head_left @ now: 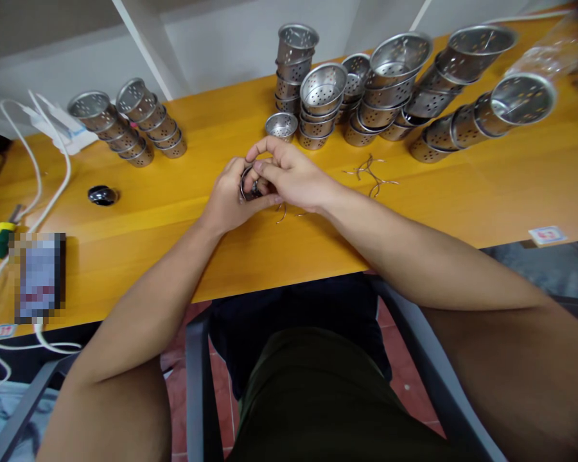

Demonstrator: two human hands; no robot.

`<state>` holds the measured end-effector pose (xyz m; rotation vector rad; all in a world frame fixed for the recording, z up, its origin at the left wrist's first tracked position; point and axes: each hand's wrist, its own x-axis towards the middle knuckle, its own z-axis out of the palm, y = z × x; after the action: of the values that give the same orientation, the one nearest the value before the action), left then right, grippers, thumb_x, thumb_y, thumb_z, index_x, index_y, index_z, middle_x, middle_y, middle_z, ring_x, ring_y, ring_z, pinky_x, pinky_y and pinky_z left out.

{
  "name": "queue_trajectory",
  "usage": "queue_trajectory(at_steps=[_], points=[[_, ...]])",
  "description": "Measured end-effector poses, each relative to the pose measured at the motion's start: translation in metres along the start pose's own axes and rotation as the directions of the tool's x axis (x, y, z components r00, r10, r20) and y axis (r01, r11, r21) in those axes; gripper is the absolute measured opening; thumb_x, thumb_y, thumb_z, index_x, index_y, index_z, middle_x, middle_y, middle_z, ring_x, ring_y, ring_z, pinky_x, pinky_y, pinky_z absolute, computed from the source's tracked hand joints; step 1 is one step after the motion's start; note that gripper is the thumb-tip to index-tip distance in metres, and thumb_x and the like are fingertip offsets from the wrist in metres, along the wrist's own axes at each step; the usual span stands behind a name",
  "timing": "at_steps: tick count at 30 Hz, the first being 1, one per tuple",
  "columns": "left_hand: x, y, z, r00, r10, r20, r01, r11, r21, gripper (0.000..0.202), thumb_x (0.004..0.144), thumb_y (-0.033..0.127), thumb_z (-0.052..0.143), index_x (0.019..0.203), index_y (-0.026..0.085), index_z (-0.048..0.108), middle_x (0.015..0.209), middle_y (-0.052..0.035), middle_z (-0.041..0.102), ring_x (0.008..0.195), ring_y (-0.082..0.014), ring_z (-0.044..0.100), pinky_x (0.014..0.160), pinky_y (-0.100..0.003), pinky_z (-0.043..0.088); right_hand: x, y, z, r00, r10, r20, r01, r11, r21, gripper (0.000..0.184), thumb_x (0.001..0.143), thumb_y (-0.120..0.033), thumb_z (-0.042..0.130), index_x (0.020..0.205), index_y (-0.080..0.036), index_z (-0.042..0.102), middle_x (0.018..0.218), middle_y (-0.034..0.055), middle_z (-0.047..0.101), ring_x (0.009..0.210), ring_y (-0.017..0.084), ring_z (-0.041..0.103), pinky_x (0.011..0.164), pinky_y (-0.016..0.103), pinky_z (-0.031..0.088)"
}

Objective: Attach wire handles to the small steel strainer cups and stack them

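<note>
My left hand (pixel 227 197) is wrapped round a small perforated metal cup (pixel 243 185), which is tilted so that its mouth faces my right hand. Most of the cup is hidden by my fingers. My right hand (pixel 296 174) is closed, its curled fingers and thumb reaching into the cup's mouth; what they pinch there, if anything, is too small to make out. Thin bent wires (pixel 282 213) lie on the table just below my hands. To the right is a loose pile of more curved wires (pixel 373 174). Behind my hands stands a single perforated cup (pixel 281 126).
Several stacks of perforated cups (pixel 324 93) line the back right, some leaning (pixel 476 119). Two leaning stacks (pixel 151 119) stand at the back left. A black shiny object (pixel 103 195), a phone (pixel 41 276), white cables (pixel 52 205) and a green-yellow handle (pixel 2 239) lie left.
</note>
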<state>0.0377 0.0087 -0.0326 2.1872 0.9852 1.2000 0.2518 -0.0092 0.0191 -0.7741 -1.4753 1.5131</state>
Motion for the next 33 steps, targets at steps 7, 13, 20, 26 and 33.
queue_trajectory(at_steps=[7, 13, 20, 26, 33], points=[[0.0, -0.004, 0.001, 0.999, -0.021, -0.024, 0.021, 1.0, 0.021, 0.051, 0.096, 0.059, 0.105, 0.122, 0.028, 0.074, 0.109, -0.0039, 0.078, 0.101, -0.0271, 0.078, 0.1, -0.049, 0.069, 0.005, 0.005, -0.003, 0.996, -0.094, 0.011, 0.094, 0.99, -0.106, 0.029, 0.103, -0.001, 0.085, 0.114, -0.024, 0.073, 0.1, 0.0003, 0.089, 0.084, 0.013, 0.08, 0.08, 0.023, 0.07], [-0.001, -0.009, 0.001, 0.998, -0.038, -0.042, 0.039, 0.999, 0.028, 0.049, 0.088, 0.034, 0.11, 0.122, 0.028, 0.076, 0.112, -0.0041, 0.084, 0.1, -0.0288, 0.084, 0.1, -0.053, 0.075, 0.001, 0.001, -0.004, 0.972, -0.228, 0.05, 0.232, 0.93, -0.283, 0.032, 0.097, 0.002, 0.086, 0.112, -0.026, 0.084, 0.108, 0.0023, 0.093, 0.102, 0.02, 0.09, 0.104, 0.034, 0.076], [0.0, 0.003, 0.001, 0.999, -0.037, -0.017, 0.036, 0.999, -0.037, 0.065, 0.086, 0.052, 0.118, 0.128, 0.028, 0.076, 0.119, -0.0051, 0.085, 0.123, -0.0343, 0.089, 0.118, -0.057, 0.074, 0.001, -0.007, -0.01, 0.919, -0.381, 0.103, 0.362, 0.711, -0.602, 0.015, 0.105, -0.017, 0.091, 0.102, -0.03, 0.084, 0.103, 0.0041, 0.085, 0.113, 0.03, 0.084, 0.107, 0.043, 0.07], [-0.001, -0.004, 0.0, 0.991, -0.064, 0.12, 0.093, 0.965, -0.247, 0.103, 0.073, 0.083, 0.12, 0.145, 0.029, 0.07, 0.141, -0.0104, 0.083, 0.138, -0.0365, 0.089, 0.116, -0.054, 0.079, -0.003, -0.023, -0.02, 0.901, -0.43, 0.058, 0.358, 0.663, -0.657, 0.01, 0.113, -0.036, 0.087, 0.105, -0.034, 0.081, 0.118, 0.01, 0.084, 0.119, 0.035, 0.078, 0.108, 0.05, 0.07], [0.001, -0.02, -0.01, 0.981, -0.157, 0.112, 0.186, 0.92, -0.346, 0.099, 0.078, 0.095, 0.11, 0.139, 0.027, 0.072, 0.137, -0.0145, 0.088, 0.124, -0.0328, 0.09, 0.112, -0.052, 0.079, -0.001, -0.023, -0.044, 0.851, -0.524, -0.039, 0.419, 0.721, -0.552, 0.019, 0.118, -0.046, 0.085, 0.108, -0.033, 0.074, 0.105, 0.0041, 0.084, 0.094, 0.023, 0.079, 0.092, 0.04, 0.066]])
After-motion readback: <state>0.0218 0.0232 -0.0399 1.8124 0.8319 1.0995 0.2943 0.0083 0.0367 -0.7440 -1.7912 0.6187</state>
